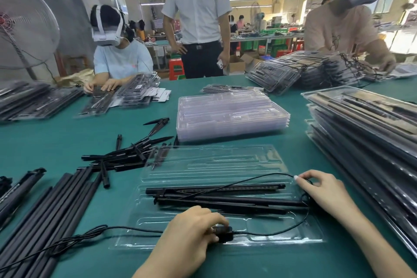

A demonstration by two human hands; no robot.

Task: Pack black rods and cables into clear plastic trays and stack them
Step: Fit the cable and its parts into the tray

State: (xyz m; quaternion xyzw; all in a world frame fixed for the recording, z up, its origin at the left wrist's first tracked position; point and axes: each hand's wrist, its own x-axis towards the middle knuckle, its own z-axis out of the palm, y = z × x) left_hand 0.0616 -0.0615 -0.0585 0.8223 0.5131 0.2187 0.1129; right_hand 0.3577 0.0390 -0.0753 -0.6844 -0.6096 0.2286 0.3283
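Observation:
An open clear plastic tray (203, 165) lies in front of me on the green table. Black rods (221, 198) lie lengthwise across its near half. My left hand (191, 230) grips a small black box (225, 232) on a thin black cable (282, 231) at the tray's near edge. My right hand (320, 189) pinches the same cable at the tray's right end, where it loops back over the rods. The cable's other end trails off to the left over the table.
A stack of empty clear trays (232, 115) stands behind the open one. Packed trays (370, 133) are piled at the right. Loose black rods (52, 207) and spikes (128, 156) lie at the left. Three people stand or sit at the far side.

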